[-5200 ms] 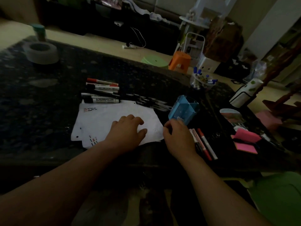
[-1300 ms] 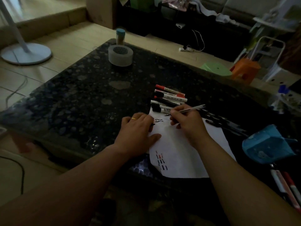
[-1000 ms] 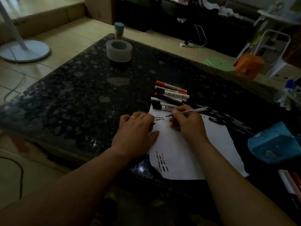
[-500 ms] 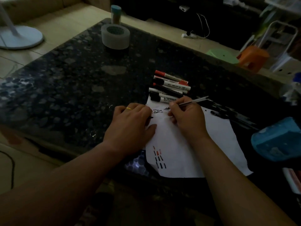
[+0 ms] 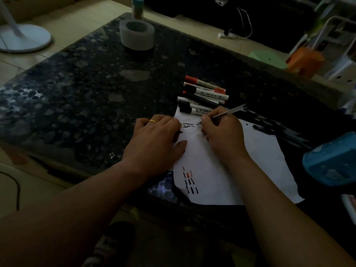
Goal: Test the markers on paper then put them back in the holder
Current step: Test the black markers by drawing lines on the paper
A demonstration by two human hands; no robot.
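Testing step in hand: right hand (image 5: 221,135) pinches a pen (image 5: 229,112), tip on the paper (image 5: 221,170) between the hands; left hand (image 5: 154,137) lies palm-down on it, grasp indeterminable; next, likely, return to the holder (image 5: 331,160) well to the right hand's right.

The right hand (image 5: 221,135) pinched a slim clear-barrelled pen (image 5: 229,112), its tip on the white paper sheet (image 5: 250,160); the left hand (image 5: 156,139) rested on the sheet's left edge, whiteboard markers (image 5: 204,95) just beyond.
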